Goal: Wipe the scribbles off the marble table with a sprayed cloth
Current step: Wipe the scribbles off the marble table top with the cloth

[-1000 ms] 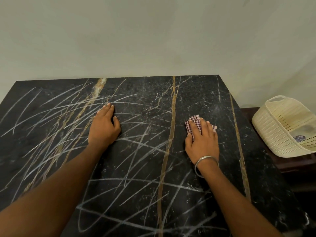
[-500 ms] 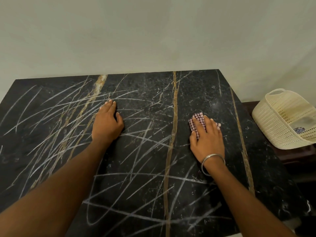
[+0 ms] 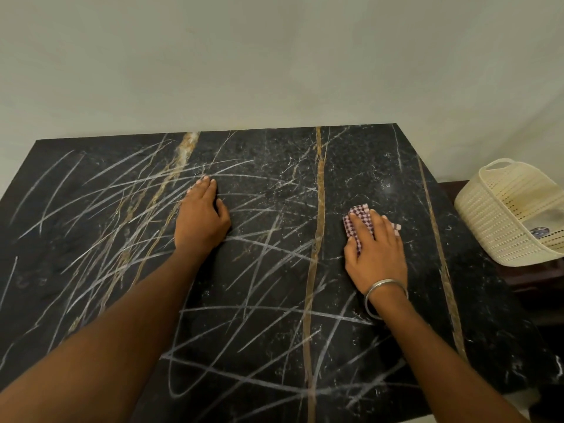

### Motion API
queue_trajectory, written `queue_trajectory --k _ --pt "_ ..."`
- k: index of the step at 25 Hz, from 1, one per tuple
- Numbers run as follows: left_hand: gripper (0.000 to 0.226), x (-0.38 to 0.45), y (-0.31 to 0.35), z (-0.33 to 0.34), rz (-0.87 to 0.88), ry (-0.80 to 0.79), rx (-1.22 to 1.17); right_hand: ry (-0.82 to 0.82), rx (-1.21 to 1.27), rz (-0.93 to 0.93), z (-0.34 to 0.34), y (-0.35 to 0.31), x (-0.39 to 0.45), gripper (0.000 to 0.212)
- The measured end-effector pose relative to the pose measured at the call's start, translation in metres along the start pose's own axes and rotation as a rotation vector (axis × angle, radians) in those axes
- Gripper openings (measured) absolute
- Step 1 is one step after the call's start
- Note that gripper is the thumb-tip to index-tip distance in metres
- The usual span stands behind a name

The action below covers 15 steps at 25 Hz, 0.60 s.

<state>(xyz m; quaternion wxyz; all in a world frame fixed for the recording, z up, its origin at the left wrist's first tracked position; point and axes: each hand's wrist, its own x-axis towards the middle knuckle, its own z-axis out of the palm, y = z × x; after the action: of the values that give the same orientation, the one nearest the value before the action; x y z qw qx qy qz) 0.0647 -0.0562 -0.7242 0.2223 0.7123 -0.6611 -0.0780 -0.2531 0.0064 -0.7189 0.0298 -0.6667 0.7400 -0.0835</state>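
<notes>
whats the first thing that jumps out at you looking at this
The pale scribbles crisscrossing most of the black marble table, thinner at its far right. Next, the two hands flat on it: the left hand bare at centre, the right hand pressing a checked cloth. A cream basket sits off the right edge.

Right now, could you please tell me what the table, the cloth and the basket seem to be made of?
Table: polished black stone, likely marble, with gold veins. Cloth: soft woven checked fabric. Basket: cream perforated plastic, probably.

2 hands [image 3: 201, 218], 1 cloth [image 3: 359, 215], 1 basket [image 3: 491, 227]
</notes>
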Motion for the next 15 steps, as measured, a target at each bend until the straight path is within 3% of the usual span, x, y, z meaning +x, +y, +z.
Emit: queue_trajectory --k 3,10,15 --pt "0.054 0.001 -0.001 0.0 -0.008 0.007 0.001 0.017 -0.01 0.036 0.001 -0.011 -0.007 0.054" --pt "0.053 -0.001 0.0 -0.002 -0.006 0.012 -0.015 0.004 0.015 -0.159 0.003 -0.038 -0.04 0.057" --pt "0.053 -0.001 0.002 -0.002 -0.009 0.033 -0.016 0.033 -0.004 0.0 0.002 0.001 -0.018 0.058"
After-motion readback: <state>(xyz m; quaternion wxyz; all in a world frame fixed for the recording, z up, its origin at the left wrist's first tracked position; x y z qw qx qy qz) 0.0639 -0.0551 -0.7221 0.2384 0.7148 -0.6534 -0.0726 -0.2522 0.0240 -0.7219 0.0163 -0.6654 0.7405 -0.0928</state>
